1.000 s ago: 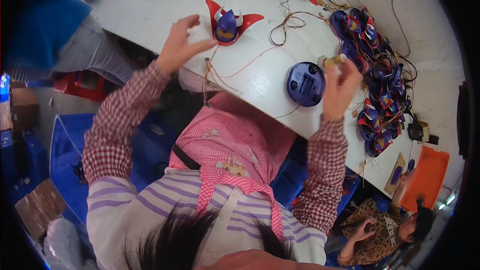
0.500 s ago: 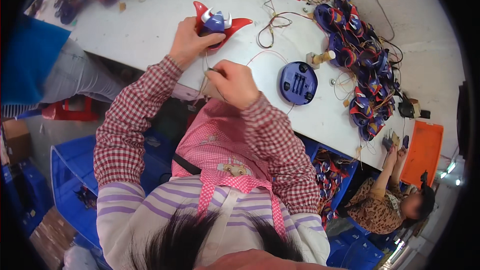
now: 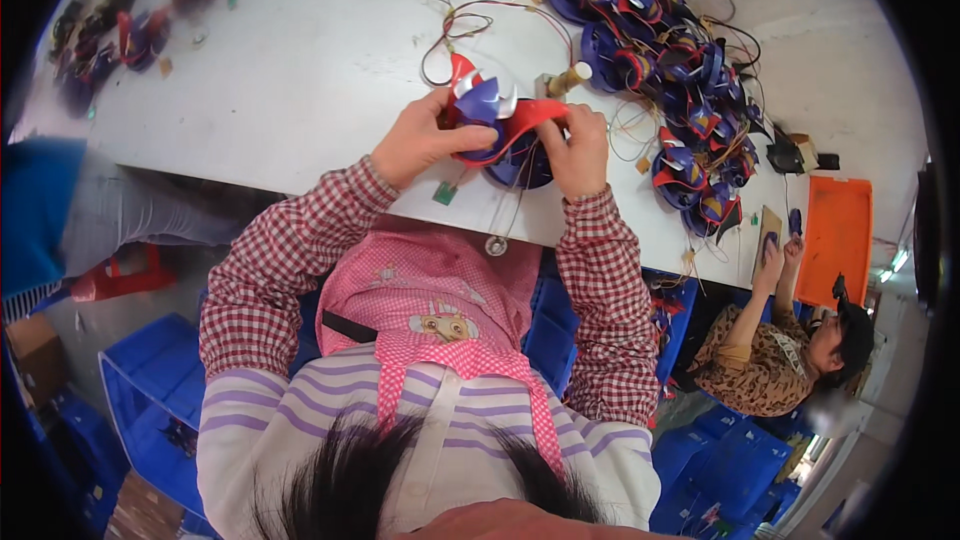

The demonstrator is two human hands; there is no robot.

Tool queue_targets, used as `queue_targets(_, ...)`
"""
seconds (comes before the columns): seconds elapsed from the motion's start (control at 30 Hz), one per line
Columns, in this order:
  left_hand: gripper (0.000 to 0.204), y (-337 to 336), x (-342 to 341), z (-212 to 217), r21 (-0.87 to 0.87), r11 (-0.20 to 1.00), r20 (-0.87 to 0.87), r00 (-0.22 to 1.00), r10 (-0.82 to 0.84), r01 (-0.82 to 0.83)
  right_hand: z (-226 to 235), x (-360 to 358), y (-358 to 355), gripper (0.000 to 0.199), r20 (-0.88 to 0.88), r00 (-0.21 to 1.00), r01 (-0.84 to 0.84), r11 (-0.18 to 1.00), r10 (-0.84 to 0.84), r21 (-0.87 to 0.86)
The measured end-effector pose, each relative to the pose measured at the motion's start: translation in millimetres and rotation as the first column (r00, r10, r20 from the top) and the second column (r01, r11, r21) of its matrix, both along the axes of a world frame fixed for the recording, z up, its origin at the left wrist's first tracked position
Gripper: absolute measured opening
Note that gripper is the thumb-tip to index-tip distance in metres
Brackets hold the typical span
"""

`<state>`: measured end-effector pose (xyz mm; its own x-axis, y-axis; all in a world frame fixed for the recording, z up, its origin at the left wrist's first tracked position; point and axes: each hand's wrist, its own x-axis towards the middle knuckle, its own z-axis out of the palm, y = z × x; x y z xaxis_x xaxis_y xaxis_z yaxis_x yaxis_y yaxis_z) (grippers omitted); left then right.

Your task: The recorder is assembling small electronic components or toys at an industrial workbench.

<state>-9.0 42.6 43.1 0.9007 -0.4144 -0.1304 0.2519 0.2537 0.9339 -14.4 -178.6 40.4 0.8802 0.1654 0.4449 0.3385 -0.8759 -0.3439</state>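
Observation:
My left hand (image 3: 420,140) is closed around a purple toy figure head (image 3: 477,100) with silver horns and red wings. The toy sits just over a round dark-blue plastic base (image 3: 522,165), partly covering it. At the base's right side, my right hand (image 3: 580,152) has its thumb and fingers closed on the rim, close to the red wing tip. Whether it also touches the wing cannot be made out. A small green circuit board (image 3: 445,192) lies by the left hand on wires. A round metal disc (image 3: 495,245) dangles on wires at the table's front edge.
Many similar toys with loose wires (image 3: 690,90) are heaped on the white table (image 3: 290,90) at the right. A small glue-like bottle (image 3: 570,78) stands beyond my right hand. An orange tray (image 3: 838,240) and a co-worker (image 3: 770,360) are farther right; blue crates (image 3: 150,380) flank me below.
My left hand has carried the toy right, over the base. My right hand has left the wires near the table edge and taken hold of the base. The view has shifted.

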Motion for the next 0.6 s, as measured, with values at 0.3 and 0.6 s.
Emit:
queue_targets(0.3,0.062,-26,1,-38,0.466,0.832,0.616,0.785,-0.061,-0.301,-28,-3,8,0.029,-0.215,0.976,0.171,0.768,-0.044,0.618)
queue_targets(0.6,0.068,62,-38,28,-0.311,0.889,0.047,0.928,0.368,-0.337,54,-1,120,0.030,-0.160,0.946,-0.059,0.633,0.283,0.772)
